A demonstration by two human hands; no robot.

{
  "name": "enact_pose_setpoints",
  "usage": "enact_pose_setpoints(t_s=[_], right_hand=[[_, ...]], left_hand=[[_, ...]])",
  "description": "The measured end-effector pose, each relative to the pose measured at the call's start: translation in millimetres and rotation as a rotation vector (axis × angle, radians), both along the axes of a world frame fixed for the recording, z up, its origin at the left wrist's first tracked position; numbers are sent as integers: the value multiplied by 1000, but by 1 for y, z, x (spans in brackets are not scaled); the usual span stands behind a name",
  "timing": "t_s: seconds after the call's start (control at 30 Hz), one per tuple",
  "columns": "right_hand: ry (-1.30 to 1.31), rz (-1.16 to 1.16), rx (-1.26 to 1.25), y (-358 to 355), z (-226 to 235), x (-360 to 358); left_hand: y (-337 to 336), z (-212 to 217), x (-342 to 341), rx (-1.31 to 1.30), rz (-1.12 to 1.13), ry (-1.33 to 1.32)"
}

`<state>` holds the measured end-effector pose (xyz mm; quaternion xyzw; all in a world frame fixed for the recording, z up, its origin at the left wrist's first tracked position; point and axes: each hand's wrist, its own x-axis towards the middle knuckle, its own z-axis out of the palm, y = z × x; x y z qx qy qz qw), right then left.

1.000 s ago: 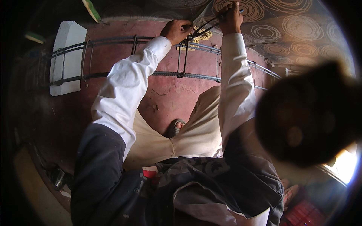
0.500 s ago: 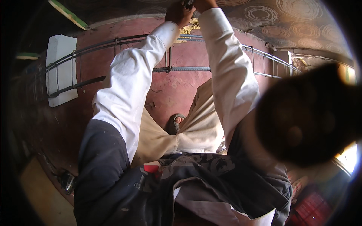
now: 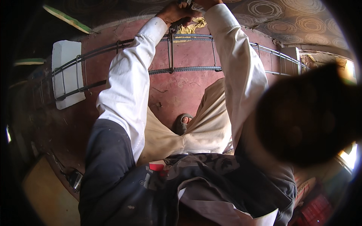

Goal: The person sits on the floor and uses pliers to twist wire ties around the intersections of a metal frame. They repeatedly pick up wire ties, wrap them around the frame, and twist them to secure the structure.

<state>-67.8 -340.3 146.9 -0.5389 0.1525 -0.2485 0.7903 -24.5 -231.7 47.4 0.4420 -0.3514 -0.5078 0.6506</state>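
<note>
Both my arms, in white cuffed sleeves, reach forward to the top edge of the head view. My left hand (image 3: 176,13) is closed with its fingers curled, just above the far bar of a long steel rebar cage (image 3: 196,69). Beside it, my right hand (image 3: 208,3) is mostly cut off by the top edge; what shows of it looks closed. A small dark metal piece (image 3: 185,3) shows between the two hands, too cropped to name. The cage has ribbed long bars joined by thin rectangular stirrups. Crumpled yellow material (image 3: 193,28) lies just beyond it.
A white block (image 3: 68,71) stands under the cage's left end, another pale block (image 3: 291,56) at the right. Circle-patterned fabric (image 3: 264,17) spans the far side. My sandalled foot (image 3: 184,122) rests on the reddish floor (image 3: 166,101). A dark blurred shape (image 3: 301,116) covers the right.
The view has shifted slightly, so the cage and blocks sit a little further right. My left hand has moved slightly left and away from the right one, showing more of its fingers.
</note>
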Motion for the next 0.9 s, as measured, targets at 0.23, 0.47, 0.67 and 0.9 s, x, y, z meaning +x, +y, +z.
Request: enact_pose_setpoints(t_s=[0.23, 0.47, 0.67, 0.9], right_hand=[[279, -594, -677, 5, -16, 32], [377, -554, -837, -2, -22, 47], [159, 382, -263, -35, 10, -6], [-448, 1096, 475, -60, -28, 26]], left_hand=[[-35, -48, -22, -154, 1191, -1727], [-27, -68, 10, 142, 693, -1292], [-12, -35, 12, 252, 209, -581], [-8, -31, 15, 8, -211, -123]])
